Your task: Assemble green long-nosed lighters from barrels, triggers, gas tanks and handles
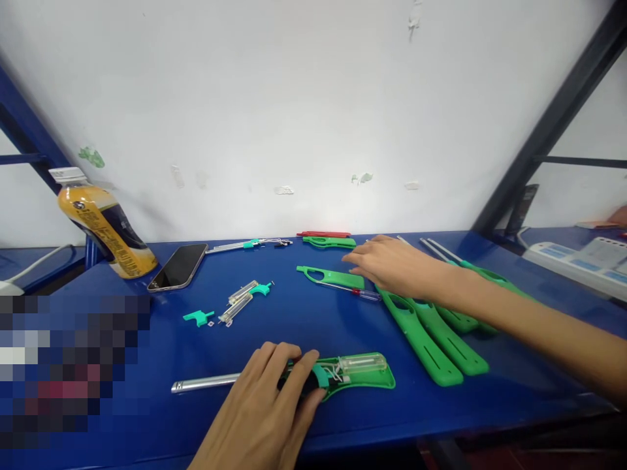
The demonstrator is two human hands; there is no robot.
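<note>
My left hand [267, 408] rests near the front edge of the blue table [147, 411], fingers curled over an opened green lighter body [360, 375] whose metal tube [206, 383] sticks out to the left. My right hand [392, 264] reaches across the table's middle, fingers stretched flat over a green lighter shell [328, 276] and a small screwdriver [357, 292]. Nothing is gripped in it.
Several green shells [435, 336] lie under my right forearm. Small teal parts [198, 318] and metal mechanisms [242, 300] lie in the middle. A phone [179, 266] and tilted orange bottle [102, 225] stand at back left; a power strip [578, 261] at right.
</note>
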